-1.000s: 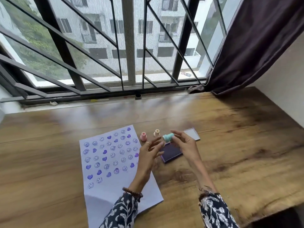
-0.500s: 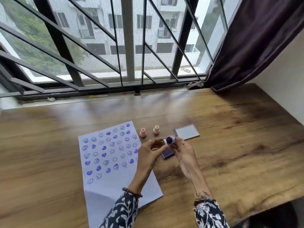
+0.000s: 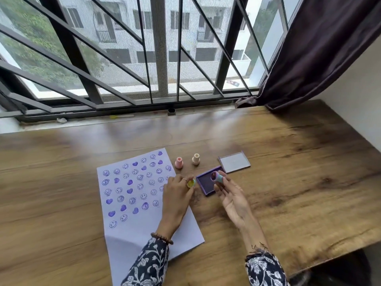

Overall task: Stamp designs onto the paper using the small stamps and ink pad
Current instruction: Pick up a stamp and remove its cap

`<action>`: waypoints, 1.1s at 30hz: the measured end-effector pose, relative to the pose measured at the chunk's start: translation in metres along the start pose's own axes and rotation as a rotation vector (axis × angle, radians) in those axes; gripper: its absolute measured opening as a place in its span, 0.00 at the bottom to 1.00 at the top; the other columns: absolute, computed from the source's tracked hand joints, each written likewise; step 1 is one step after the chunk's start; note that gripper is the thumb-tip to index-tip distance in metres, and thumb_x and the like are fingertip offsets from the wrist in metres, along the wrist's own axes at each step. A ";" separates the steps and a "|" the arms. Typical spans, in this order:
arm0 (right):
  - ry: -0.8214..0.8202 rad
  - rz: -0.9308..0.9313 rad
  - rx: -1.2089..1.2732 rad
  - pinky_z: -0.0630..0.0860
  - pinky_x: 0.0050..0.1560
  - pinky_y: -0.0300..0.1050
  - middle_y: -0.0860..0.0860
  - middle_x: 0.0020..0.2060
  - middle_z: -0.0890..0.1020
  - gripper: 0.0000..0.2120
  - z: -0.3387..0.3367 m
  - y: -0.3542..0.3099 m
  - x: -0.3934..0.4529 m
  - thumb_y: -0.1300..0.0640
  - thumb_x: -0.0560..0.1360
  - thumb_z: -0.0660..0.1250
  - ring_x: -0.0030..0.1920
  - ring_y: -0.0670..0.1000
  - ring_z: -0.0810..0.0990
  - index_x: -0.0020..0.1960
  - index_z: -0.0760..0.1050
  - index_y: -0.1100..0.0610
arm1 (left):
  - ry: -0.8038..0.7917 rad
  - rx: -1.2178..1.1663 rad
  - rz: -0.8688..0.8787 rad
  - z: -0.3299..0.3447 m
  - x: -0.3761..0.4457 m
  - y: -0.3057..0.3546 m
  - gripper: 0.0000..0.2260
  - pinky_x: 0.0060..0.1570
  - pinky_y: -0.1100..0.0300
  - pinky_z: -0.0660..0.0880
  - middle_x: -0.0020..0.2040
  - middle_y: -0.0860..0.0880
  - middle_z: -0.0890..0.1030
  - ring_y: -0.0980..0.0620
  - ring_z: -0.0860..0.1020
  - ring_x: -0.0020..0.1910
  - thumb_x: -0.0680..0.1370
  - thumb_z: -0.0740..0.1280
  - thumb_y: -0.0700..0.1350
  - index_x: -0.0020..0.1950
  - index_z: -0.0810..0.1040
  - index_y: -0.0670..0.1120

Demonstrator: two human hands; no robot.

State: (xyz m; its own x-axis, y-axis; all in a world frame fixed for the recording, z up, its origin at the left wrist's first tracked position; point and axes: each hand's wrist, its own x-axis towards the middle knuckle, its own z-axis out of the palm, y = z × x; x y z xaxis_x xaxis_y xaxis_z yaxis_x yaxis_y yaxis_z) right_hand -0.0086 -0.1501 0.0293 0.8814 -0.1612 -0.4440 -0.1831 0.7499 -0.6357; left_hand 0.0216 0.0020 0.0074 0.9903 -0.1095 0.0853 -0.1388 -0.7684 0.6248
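A white paper (image 3: pixel 132 203) printed with purple smileys and hearts lies on the wooden table (image 3: pixel 288 182). My right hand (image 3: pixel 231 197) pinches a small teal stamp (image 3: pixel 217 176) by its body, its inked face turned up, just above the open purple ink pad (image 3: pixel 206 183). My left hand (image 3: pixel 177 195) hovers over the paper's right edge and holds a small yellow-green cap (image 3: pixel 191 183) at its fingertips. A pink stamp (image 3: pixel 179 162) and a cream stamp (image 3: pixel 195 159) stand upright behind the pad.
The ink pad's lid (image 3: pixel 234 162) lies open at the pad's far right. A barred window (image 3: pixel 160 58) runs along the table's far edge, with a dark curtain (image 3: pixel 321 48) at the right. The table's front edge drops off at the lower right.
My hands have come apart: the left hand drew away to the left with the cap, and the stamp's inked face now shows in my right hand.
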 end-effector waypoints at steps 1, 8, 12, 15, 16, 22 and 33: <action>0.019 -0.023 -0.045 0.80 0.36 0.34 0.53 0.36 0.86 0.08 -0.002 0.000 0.001 0.66 0.75 0.61 0.35 0.45 0.83 0.52 0.76 0.62 | -0.005 0.001 -0.001 0.001 0.000 -0.001 0.11 0.48 0.51 0.67 0.48 0.44 0.78 0.43 0.72 0.51 0.75 0.65 0.48 0.55 0.77 0.45; 0.180 -0.412 -1.037 0.76 0.43 0.32 0.52 0.44 0.83 0.07 -0.003 0.003 0.007 0.61 0.70 0.70 0.41 0.44 0.80 0.46 0.80 0.52 | -0.109 0.091 -0.009 0.011 0.004 -0.006 0.38 0.55 0.53 0.62 0.63 0.48 0.71 0.46 0.67 0.61 0.63 0.70 0.65 0.70 0.63 0.56; 0.103 -0.635 -1.405 0.76 0.45 0.36 0.52 0.47 0.80 0.10 0.004 0.005 0.005 0.62 0.71 0.69 0.41 0.46 0.79 0.52 0.79 0.56 | -0.106 0.111 -0.014 0.019 0.003 -0.005 0.39 0.53 0.54 0.57 0.64 0.49 0.69 0.47 0.65 0.62 0.60 0.70 0.67 0.68 0.64 0.58; 0.035 -0.659 -1.584 0.77 0.47 0.44 0.53 0.50 0.80 0.10 0.007 0.006 0.002 0.62 0.73 0.67 0.45 0.51 0.80 0.54 0.77 0.57 | -0.065 0.095 -0.012 0.021 0.003 -0.005 0.34 0.52 0.55 0.54 0.63 0.49 0.70 0.48 0.65 0.62 0.61 0.70 0.65 0.64 0.68 0.58; 0.020 -0.651 -1.623 0.77 0.47 0.45 0.53 0.51 0.80 0.11 0.008 0.006 0.001 0.62 0.73 0.66 0.47 0.52 0.80 0.55 0.77 0.57 | -0.056 0.091 -0.010 0.022 0.002 -0.005 0.33 0.52 0.56 0.53 0.63 0.49 0.70 0.49 0.65 0.62 0.62 0.70 0.65 0.64 0.68 0.58; 0.008 -0.596 -1.873 0.75 0.46 0.46 0.54 0.54 0.79 0.12 0.023 0.004 0.005 0.60 0.75 0.64 0.50 0.56 0.80 0.58 0.75 0.57 | -0.045 0.076 -0.008 0.022 0.002 -0.006 0.31 0.52 0.57 0.53 0.63 0.50 0.70 0.50 0.64 0.63 0.63 0.70 0.64 0.64 0.68 0.58; -0.058 -0.317 -2.122 0.74 0.49 0.51 0.62 0.51 0.80 0.09 0.059 -0.013 0.030 0.66 0.73 0.62 0.52 0.62 0.77 0.50 0.78 0.63 | -0.080 0.077 0.010 0.021 0.000 -0.006 0.33 0.52 0.56 0.53 0.63 0.49 0.70 0.49 0.64 0.63 0.63 0.69 0.65 0.65 0.67 0.57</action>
State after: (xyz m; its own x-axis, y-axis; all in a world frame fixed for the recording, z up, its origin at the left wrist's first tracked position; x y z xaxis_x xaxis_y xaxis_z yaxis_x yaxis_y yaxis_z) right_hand 0.0461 -0.1271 0.0612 0.9740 -0.0580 -0.2192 -0.1132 -0.9621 -0.2482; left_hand 0.0220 -0.0069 -0.0126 0.9858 -0.1654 0.0274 -0.1520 -0.8126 0.5626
